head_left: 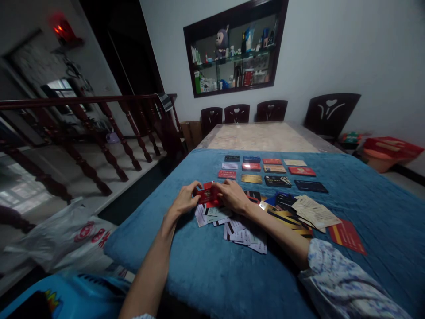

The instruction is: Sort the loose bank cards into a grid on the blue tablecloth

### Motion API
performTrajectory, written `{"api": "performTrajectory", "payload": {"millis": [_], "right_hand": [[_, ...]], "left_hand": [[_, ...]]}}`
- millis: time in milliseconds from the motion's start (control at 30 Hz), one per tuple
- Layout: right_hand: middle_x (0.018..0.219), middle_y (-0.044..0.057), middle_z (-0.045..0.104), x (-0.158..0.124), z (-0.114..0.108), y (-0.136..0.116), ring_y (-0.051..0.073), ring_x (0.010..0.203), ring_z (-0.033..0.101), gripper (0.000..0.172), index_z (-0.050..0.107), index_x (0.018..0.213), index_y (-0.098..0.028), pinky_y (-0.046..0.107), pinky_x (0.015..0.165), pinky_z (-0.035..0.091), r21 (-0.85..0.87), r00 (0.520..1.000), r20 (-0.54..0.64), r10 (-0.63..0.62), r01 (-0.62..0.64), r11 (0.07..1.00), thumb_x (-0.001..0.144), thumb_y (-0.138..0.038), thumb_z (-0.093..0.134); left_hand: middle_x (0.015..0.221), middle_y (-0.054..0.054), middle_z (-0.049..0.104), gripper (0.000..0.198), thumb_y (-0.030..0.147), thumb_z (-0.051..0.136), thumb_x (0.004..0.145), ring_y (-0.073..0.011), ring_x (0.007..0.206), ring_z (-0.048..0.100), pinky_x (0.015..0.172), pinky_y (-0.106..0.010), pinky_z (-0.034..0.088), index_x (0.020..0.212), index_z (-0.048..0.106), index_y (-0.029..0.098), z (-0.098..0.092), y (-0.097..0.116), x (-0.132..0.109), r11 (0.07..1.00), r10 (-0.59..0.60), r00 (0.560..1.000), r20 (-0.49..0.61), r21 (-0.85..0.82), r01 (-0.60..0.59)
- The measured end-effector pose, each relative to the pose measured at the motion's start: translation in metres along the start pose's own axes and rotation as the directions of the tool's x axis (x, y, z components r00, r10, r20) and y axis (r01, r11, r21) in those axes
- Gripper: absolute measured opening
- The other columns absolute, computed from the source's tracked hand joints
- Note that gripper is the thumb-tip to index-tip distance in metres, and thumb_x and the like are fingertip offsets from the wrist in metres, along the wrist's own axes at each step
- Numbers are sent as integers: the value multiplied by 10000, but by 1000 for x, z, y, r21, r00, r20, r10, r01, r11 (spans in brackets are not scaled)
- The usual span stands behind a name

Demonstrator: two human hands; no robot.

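Note:
Between my left hand (187, 197) and my right hand (231, 195) are red cards (206, 195), held upright just above the table. Both hands are closed on them, one at each side. Below lie loose white cards with dark stripes (245, 235), spread over the blue cloth. Right of my right forearm are gold-and-black cards (288, 221), dark blue cards (284, 201), cream cards (315, 212) and a large red card (348, 235). Beyond my hands, small card stacks stand in rows, among them a gold stack (251, 178) and a black stack (278, 181).
A blue cloth (195, 279) covers the near part of the table; its far end is a pale marbled top (262, 135). Dark chairs (332, 110) stand around it. On the left are a wooden railing (99, 104), a white plastic bag (73, 239) and a blue plastic object (69, 297).

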State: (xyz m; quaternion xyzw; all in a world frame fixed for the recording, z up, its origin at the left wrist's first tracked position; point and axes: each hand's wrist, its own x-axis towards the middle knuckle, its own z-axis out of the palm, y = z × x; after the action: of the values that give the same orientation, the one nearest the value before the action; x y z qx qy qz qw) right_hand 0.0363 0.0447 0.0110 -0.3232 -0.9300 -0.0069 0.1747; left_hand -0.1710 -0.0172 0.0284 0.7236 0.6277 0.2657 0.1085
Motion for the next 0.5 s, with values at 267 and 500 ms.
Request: {"api": "performTrajectory", "payload": {"millis": [267, 500], "right_hand": [[1170, 138, 673, -1, 3, -1, 272, 1068, 491, 454, 481, 1361, -175, 370, 858, 361, -19, 1000, 9, 2, -2, 1000, 909, -169, 509], [1211, 160, 629, -1, 0, 1, 291, 1090, 464, 539, 454, 1402, -154, 390, 868, 364, -50, 999, 52, -2, 4, 999, 870, -195, 527]], "left_hand": [[851, -24, 690, 325, 124, 525, 752, -174, 765, 630, 764, -290, 473, 1064, 580, 196, 3, 2, 0, 996, 28, 999, 24, 83, -30], [992, -60, 680, 297, 128, 541, 767, -195, 873, 635, 842, -329, 491, 1057, 574, 187, 9, -2, 1, 993, 51, 998, 24, 107, -53]]}}
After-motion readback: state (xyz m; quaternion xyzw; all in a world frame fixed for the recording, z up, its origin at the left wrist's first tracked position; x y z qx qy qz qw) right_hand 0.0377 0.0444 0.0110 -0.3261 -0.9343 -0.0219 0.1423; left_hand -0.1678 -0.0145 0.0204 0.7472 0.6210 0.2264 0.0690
